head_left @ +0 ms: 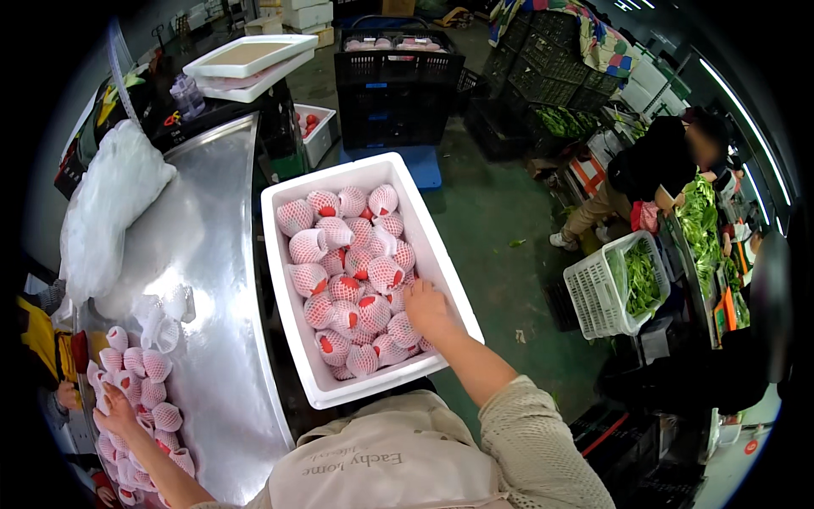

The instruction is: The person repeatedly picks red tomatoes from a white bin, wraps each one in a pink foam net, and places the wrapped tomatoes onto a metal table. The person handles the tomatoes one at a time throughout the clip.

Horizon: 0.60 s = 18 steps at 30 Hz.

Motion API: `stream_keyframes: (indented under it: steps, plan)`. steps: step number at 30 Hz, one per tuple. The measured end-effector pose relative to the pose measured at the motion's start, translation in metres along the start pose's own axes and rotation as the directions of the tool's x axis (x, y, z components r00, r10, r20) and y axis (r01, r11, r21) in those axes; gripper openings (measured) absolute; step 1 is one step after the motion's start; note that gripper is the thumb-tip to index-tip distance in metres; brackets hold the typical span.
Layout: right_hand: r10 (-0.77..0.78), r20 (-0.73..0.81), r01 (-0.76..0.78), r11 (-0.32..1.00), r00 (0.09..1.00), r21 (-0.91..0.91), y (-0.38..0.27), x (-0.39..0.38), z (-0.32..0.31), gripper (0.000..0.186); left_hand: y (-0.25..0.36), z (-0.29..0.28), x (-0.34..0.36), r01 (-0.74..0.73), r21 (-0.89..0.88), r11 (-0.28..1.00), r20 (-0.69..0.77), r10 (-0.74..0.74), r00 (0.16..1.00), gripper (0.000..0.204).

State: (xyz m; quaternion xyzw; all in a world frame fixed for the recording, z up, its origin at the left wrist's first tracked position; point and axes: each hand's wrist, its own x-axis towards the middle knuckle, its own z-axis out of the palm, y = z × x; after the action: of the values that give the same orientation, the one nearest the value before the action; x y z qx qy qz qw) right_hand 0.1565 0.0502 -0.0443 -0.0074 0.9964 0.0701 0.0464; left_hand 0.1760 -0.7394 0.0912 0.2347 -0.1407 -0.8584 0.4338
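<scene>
A white foam box [462, 301] in front of me holds many round red fruits in pink foam nets [373, 314]. My right hand [428, 310] is inside its right side, palm down, fingers curled over a netted fruit that is mostly hidden under them. To my left, more netted fruits [153, 394] lie heaped on a shiny metal table [203, 212]. My left hand [121, 414] rests on the left part of this heap, with thumb and fingers apart, touching the fruits.
A bulging clear plastic bag [119, 199] and loose empty nets [161, 322] lie on the table. Black crates [394, 110] stand ahead. At right, a person [657, 161] stands by leafy greens and a white basket [593, 293]. A yellow-clad person [38, 339] is at far left.
</scene>
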Motion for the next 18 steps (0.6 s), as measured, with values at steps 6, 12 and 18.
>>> stream_keyframes:
  steps: [6,12,18]
  plan:
    - [-0.058,0.170,0.075,0.993,0.984,-0.093,-0.005,0.018,0.018,0.041,-0.067,-0.006,-0.058,0.216,0.460,0.861,0.383,-0.412,0.827,0.039]
    - [-0.148,-0.031,0.149,0.917,0.989,0.370,0.000,-0.004,-0.105,0.056,-0.238,0.001,-0.262,0.149,0.883,0.445,0.279,-0.754,0.595,0.036]
    - [-0.243,-0.286,0.327,0.148,0.927,0.933,-0.003,-0.070,-0.218,0.078,-0.299,0.057,-0.442,0.481,0.875,0.062,0.160,-0.973,-0.166,0.051]
